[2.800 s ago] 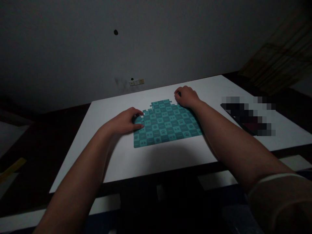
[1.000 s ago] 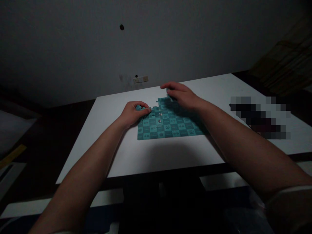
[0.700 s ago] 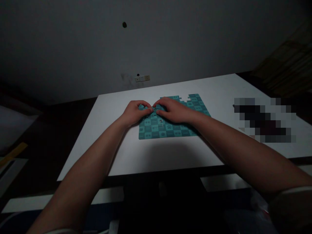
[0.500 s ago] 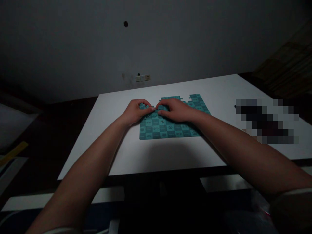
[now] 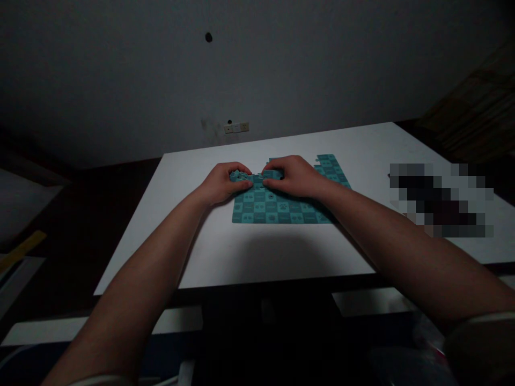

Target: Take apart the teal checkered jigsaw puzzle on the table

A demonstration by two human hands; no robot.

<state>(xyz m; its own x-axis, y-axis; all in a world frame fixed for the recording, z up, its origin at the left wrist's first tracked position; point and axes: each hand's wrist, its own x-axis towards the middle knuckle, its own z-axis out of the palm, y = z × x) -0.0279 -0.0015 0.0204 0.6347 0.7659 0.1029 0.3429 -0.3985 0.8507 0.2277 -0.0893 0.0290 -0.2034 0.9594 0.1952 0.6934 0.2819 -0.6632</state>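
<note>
A teal checkered jigsaw puzzle [image 5: 277, 210] with small printed figures lies on the white table, its far edge stepped and notched. At its far left part, my left hand [image 5: 223, 182] pinches the edge between thumb and fingers. Close beside it, my right hand [image 5: 295, 176] grips the same edge, thumb on the near side and fingers curled behind. Between the two thumbs a short strip of the puzzle shows, seemingly tipped up a little. The right hand and forearm cover much of the puzzle's middle and right side.
The white table [image 5: 241, 257] stands near a grey wall with a socket panel [image 5: 236, 128]. A pixelated dark patch [image 5: 438, 198] lies at the table's right. On the far left is a yellow strip [image 5: 23, 251]. Dark floor surrounds the table.
The puzzle has shifted slightly away from me and to the right. My right hand has moved a little up, and the thumbs now press on the raised edge slightly farther apart.
</note>
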